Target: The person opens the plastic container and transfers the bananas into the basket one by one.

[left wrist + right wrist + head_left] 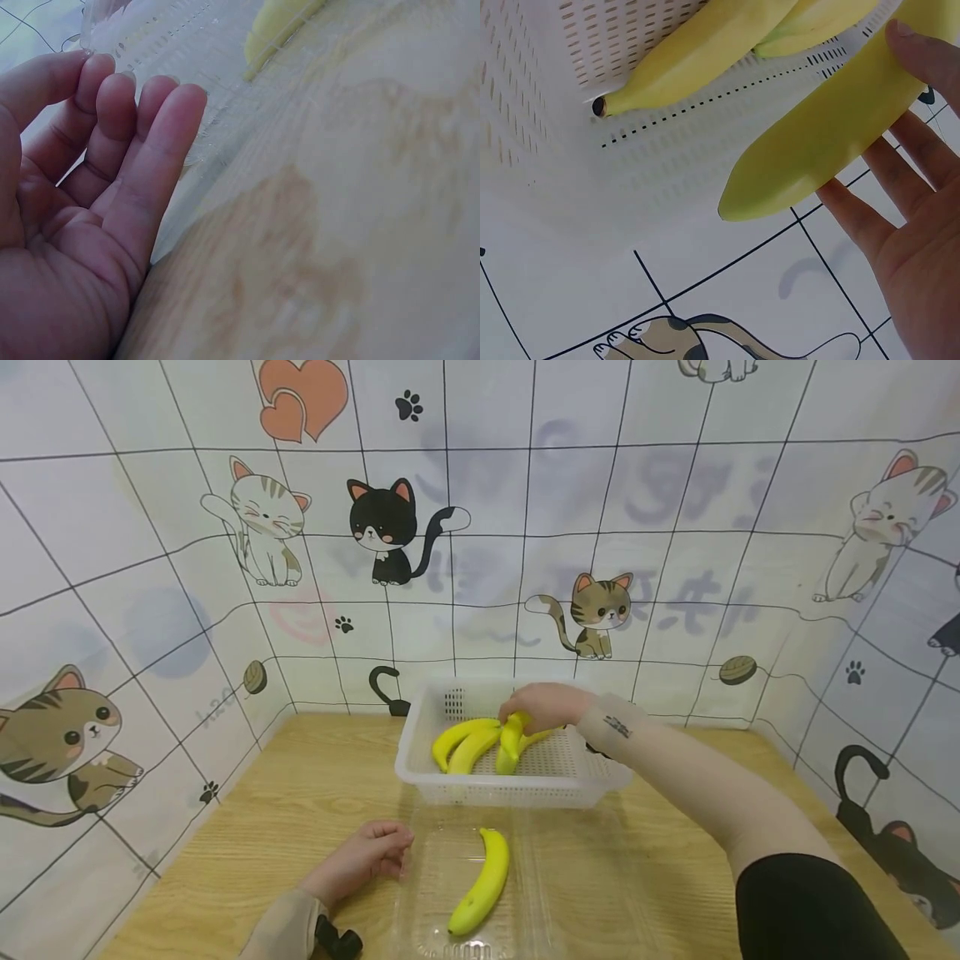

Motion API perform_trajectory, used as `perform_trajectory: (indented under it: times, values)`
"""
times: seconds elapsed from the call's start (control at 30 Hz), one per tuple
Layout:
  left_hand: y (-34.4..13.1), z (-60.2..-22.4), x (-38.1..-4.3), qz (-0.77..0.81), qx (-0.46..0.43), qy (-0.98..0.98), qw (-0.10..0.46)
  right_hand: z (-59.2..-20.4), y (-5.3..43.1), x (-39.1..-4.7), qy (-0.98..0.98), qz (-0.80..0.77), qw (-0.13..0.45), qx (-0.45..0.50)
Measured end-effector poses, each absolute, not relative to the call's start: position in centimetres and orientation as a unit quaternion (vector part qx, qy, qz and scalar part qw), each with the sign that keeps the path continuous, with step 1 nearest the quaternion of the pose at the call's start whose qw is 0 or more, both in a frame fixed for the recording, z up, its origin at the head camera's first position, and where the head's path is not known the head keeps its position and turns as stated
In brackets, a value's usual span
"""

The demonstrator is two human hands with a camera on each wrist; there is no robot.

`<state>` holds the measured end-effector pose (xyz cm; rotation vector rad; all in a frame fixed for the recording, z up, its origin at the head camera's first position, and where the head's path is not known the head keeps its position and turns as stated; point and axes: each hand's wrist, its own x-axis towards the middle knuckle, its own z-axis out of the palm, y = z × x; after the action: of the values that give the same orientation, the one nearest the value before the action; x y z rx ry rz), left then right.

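Observation:
My right hand (546, 703) grips a yellow banana (825, 127) over the white perforated basket (510, 787), thumb on one side and fingers on the other. Below it, several more bananas (474, 750) lie inside the basket. Closer to me on the table is a clear plastic container (429, 893) with a single banana (483, 885) lying lengthwise in its left half. At that container's left edge, my left hand (371, 856) pinches the thin rim between thumb and index fingertip; its other fingers curl loosely in the left wrist view.
The wood-grain table (315, 777) is enclosed at the back and sides by tiled walls (487, 560) printed with cartoon cats. The basket stands close to the back wall, directly behind the clear container.

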<state>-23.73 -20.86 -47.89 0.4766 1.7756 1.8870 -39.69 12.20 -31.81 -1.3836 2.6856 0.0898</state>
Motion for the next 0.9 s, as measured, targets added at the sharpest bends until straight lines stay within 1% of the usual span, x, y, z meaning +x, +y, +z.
perform_trajectory:
  times: [0.23, 0.53, 0.8, 0.9]
  values:
    - [-20.9, -48.0, -23.7, 0.697, 0.171, 0.652, 0.245, -32.6, 11.7, -40.8, 0.897, 0.032, 0.082, -0.434]
    - [-21.0, -48.0, -23.7, 0.697, 0.168, 0.651, 0.249, -34.7, 11.5, -41.0, 0.889, 0.038, 0.109, -0.444]
    - [-20.9, -47.8, -23.8, 0.698, 0.170, 0.649, 0.250, -36.9, 11.5, -41.7, 0.894, 0.052, 0.119, -0.429]
    - [-20.9, -47.8, -23.8, 0.699, 0.172, 0.647, 0.249, -37.2, 11.3, -41.5, 0.897, 0.053, 0.135, -0.418]
